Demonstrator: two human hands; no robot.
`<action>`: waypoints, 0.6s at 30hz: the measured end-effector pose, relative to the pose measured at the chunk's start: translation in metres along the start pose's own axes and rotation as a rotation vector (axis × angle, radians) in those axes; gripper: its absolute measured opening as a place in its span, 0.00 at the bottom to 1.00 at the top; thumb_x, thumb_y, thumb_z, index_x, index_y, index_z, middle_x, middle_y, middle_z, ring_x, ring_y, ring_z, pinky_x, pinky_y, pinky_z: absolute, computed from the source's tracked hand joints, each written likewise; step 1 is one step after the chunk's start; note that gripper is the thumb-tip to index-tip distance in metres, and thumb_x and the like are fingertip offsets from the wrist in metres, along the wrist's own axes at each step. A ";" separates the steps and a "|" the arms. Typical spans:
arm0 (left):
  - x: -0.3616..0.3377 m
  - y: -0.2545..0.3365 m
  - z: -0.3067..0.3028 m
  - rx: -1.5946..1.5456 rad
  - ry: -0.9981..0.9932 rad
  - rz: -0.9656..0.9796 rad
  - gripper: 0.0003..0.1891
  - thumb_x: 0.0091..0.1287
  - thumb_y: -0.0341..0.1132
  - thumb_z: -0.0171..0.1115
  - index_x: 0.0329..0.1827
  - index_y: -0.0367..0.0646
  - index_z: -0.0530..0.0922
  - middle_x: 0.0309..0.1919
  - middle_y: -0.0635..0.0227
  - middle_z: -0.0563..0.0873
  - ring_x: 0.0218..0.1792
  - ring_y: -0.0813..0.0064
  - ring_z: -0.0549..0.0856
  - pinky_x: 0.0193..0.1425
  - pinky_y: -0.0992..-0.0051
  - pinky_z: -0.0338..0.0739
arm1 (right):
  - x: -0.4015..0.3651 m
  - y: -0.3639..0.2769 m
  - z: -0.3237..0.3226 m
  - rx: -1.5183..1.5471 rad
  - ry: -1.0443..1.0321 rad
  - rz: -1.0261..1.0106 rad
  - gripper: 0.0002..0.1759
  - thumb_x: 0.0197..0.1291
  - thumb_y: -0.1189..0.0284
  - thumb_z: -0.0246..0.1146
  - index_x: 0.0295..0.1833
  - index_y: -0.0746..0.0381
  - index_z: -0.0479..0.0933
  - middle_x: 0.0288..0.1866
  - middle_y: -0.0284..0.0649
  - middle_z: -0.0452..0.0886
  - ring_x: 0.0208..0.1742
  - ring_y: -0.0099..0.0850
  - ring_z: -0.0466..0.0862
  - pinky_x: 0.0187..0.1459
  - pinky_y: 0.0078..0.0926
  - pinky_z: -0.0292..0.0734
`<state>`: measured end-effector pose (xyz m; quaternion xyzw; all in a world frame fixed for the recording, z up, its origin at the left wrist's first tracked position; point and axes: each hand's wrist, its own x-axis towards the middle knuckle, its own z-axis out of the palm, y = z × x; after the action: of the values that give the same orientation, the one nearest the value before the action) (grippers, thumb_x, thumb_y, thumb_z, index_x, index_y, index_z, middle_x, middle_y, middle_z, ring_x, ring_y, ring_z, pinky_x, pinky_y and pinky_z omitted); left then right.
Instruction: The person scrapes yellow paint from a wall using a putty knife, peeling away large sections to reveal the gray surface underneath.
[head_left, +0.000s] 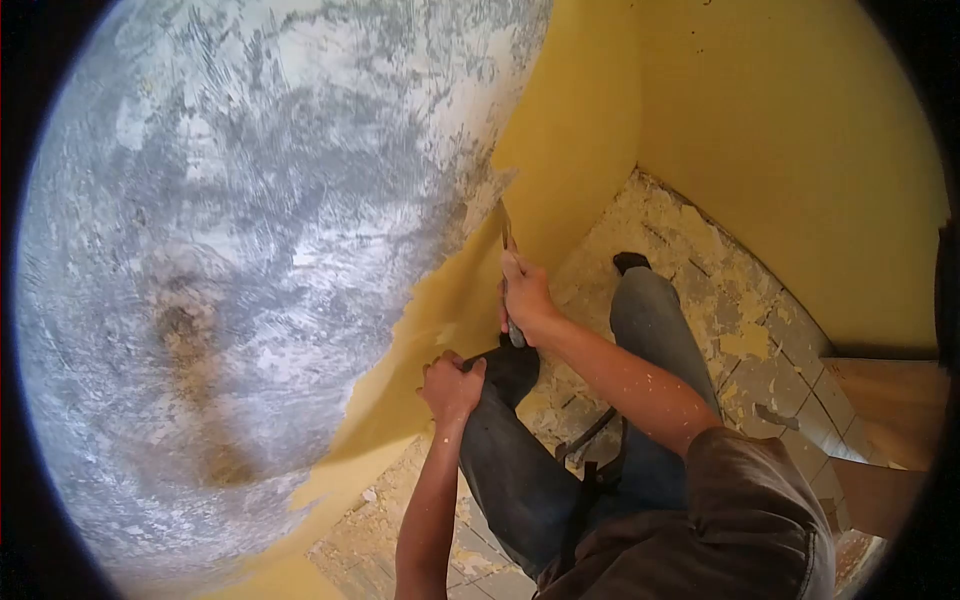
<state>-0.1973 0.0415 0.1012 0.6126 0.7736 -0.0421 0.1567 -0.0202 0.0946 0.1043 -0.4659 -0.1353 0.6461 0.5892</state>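
Note:
My right hand (527, 297) grips a scraper by its handle (515, 333). The scraper's thin blade (506, 226) points up at the yellow wall paint (470, 285), close to the ragged edge of the bared grey-white wall (300, 200). By my bent knee, my left hand (452, 388) is closed with its fingers curled. A dark edge shows at its fingertips, and I cannot make out whether it is a held thing or the trouser knee.
Yellow paint flakes (745, 340) litter the tiled floor (790, 390). Another yellow wall (790, 150) meets the scraped one at a corner. Brown board-like pieces (890, 410) lie at the right. My legs (520, 450) are bent below my hands.

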 end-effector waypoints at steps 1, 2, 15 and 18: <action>0.000 0.002 -0.001 -0.027 -0.005 0.003 0.21 0.55 0.51 0.69 0.41 0.43 0.86 0.41 0.61 0.89 0.53 0.57 0.83 0.56 0.48 0.72 | -0.001 -0.001 0.001 -0.003 0.000 0.010 0.22 0.80 0.57 0.46 0.50 0.65 0.75 0.17 0.34 0.67 0.09 0.27 0.68 0.10 0.29 0.64; -0.002 0.002 -0.001 -0.024 -0.009 -0.001 0.21 0.55 0.51 0.69 0.41 0.43 0.86 0.41 0.61 0.89 0.53 0.57 0.83 0.56 0.48 0.72 | -0.002 -0.002 0.003 -0.011 0.020 -0.002 0.22 0.80 0.57 0.46 0.47 0.64 0.74 0.17 0.35 0.68 0.09 0.27 0.68 0.11 0.29 0.64; -0.004 -0.014 -0.005 -0.083 0.022 -0.007 0.20 0.57 0.50 0.70 0.42 0.43 0.86 0.43 0.61 0.89 0.54 0.56 0.83 0.57 0.47 0.72 | 0.043 0.000 -0.019 -0.131 0.139 -0.192 0.30 0.81 0.55 0.44 0.78 0.62 0.62 0.18 0.35 0.68 0.09 0.28 0.69 0.12 0.31 0.67; -0.003 -0.015 -0.003 -0.064 0.090 0.014 0.19 0.55 0.49 0.71 0.39 0.43 0.86 0.40 0.61 0.90 0.49 0.56 0.85 0.54 0.49 0.75 | 0.046 0.013 -0.030 -0.231 0.061 -0.141 0.31 0.81 0.56 0.43 0.82 0.58 0.57 0.22 0.39 0.74 0.11 0.28 0.71 0.13 0.33 0.68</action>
<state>-0.2113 0.0356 0.1028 0.6139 0.7765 0.0113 0.1412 0.0004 0.1205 0.0586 -0.5395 -0.2233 0.5689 0.5792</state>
